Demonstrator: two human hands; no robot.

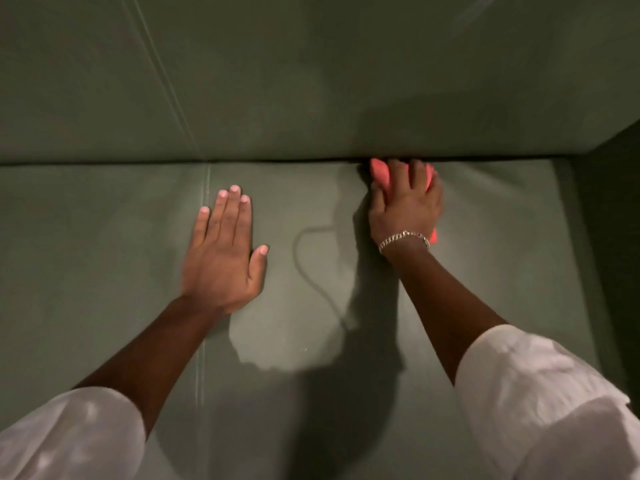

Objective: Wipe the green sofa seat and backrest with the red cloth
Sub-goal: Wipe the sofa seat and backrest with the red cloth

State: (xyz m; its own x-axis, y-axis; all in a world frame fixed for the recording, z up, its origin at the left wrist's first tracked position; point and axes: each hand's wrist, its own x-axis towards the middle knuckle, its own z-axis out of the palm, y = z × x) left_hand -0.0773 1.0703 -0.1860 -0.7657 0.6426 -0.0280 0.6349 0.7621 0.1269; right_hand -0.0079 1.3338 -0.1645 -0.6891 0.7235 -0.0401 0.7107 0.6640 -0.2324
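Cloth (381, 174), red and bunched up, lies at the back edge of the sofa seat (311, 289), pressed right into the dark crease where the seat meets the backrest (311, 81), toward the right end of the sofa and not far from the armrest (609, 202). Most of it is hidden under the right hand (407, 206); only a part shows above the knuckles and a small corner shows beside the wrist, near a chain bracelet (403, 239). The right hand is closed over the cloth, its fingers curled down and pushing it against the seat, with the fingertips touching the bottom of the backrest. The left hand (223, 251) holds nothing: it lies open and flat on the seat, fingers together, just to the right of the vertical seam (207, 181) between the two seat cushions, and it seems to carry some of the person's weight. White sleeves (540, 393) are pushed up on both arms. I judge that the step in hand is the wiping of the seat, at its rear edge along the crease. The backrest does not look touched by the cloth at this place, so I think it is not yet done. The next move probably calls for dragging the cloth along the crease with steady pressure, or lifting it onto the backrest, while the left hand keeps the body steady.
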